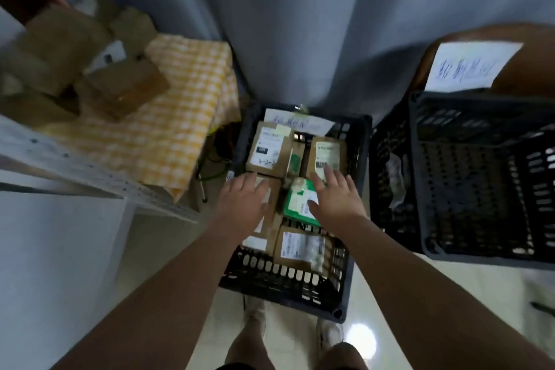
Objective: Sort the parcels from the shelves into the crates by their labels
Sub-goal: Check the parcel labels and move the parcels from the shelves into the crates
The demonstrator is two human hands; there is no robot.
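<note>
— Fingers [255,188] on the left hand [241,207]: how do they lie?
— Straight and slightly apart, flat over a brown parcel [271,204] in the middle crate [285,282]. I cannot tell whether they press on it. The right hand [336,201] is spread the same way, its fingers fanned, with the palm above a green parcel [297,207] and the fingertips reaching the label of the far-right parcel [326,153]. Neither hand grips anything.
— What else is in that crate?
— A far-left parcel [267,150] and a near parcel [300,246], both brown with white labels. A handwritten paper slip [300,125] sits on the far wall. Both forearms cross the near wall and hide part of the load.
— And around it?
— On the right, a second black crate [387,177] stands just beside it, partly hidden by a larger crate [480,189]. A handwritten sheet [468,69] is behind that one. On the left, a yellow checked cloth [180,117] carries a heap of cardboard boxes [120,93], blurred, and a metal shelf edge [90,171] cuts across in front of it. A grey curtain [300,24] hangs behind everything.
</note>
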